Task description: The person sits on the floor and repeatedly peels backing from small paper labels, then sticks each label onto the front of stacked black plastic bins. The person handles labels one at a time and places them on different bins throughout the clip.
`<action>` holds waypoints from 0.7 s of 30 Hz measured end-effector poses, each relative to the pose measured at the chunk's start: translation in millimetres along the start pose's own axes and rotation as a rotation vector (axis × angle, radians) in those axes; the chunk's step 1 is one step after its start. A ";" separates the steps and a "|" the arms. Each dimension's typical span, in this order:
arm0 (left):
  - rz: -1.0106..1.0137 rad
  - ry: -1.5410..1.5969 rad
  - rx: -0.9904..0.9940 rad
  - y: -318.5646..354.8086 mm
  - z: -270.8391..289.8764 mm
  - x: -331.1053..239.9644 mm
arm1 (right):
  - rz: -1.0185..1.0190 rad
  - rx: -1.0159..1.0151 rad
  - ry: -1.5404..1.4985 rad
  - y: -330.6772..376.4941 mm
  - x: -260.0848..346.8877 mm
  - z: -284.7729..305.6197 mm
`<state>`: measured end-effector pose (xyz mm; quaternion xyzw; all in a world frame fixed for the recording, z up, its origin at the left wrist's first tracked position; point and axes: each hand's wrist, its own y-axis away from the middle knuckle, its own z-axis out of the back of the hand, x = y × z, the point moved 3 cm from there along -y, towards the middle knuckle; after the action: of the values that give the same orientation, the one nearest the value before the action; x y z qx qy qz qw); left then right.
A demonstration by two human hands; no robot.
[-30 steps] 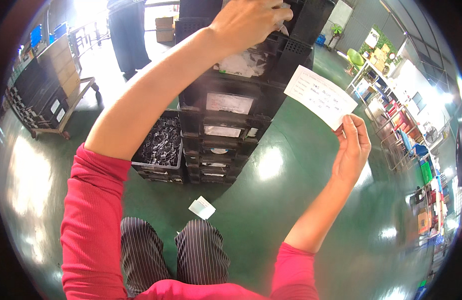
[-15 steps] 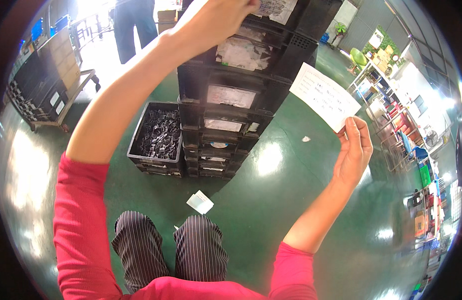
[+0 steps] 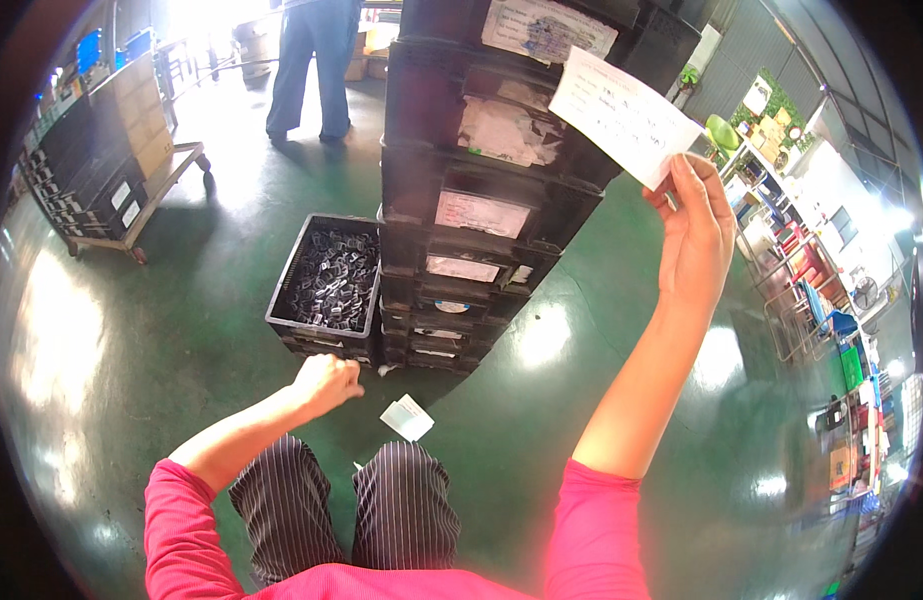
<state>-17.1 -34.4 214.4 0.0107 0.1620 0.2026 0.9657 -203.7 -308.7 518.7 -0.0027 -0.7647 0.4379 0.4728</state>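
Observation:
My right hand is raised on the right, thumb and fingers pinching one corner of a white paper card with handwriting. The card overlaps the front of a tall stack of black plastic crates. My left hand is low, just in front of an open black crate of small dark parts. Its fingers are curled closed, and whatever may be inside them is hidden. White paper labels are stuck on the stacked crates.
Folded papers lie on the green floor before my knees. A wheeled trolley with black crates and cardboard stands at left. Behind, a person in dark trousers is standing. Shelving with assorted goods lines the right side.
My left hand has come down from the top of the stack to beside the low crate. The right hand and card have risen and moved slightly left, now before the stack.

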 end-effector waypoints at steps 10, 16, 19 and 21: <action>-0.405 0.581 -1.039 -37.4 267.1 -95.9 | 0.014 0.070 -0.018 -1.2 10.2 -19.5; -0.465 0.581 -1.065 -52.5 302.6 -125.9 | -0.004 0.084 -0.014 -0.8 3.8 -33.1; -0.434 0.543 -1.135 -68.7 305.0 -127.5 | -0.005 0.042 0.083 -12.9 1.6 -34.2; -0.378 0.392 -1.237 -85.2 314.1 -120.4 | -0.008 -0.007 0.149 -28.9 -9.5 -38.0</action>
<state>11.4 -146.0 541.7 -0.6095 0.1874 0.0840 0.7657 -159.0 -305.0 537.7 -0.0340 -0.7289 0.4317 0.5302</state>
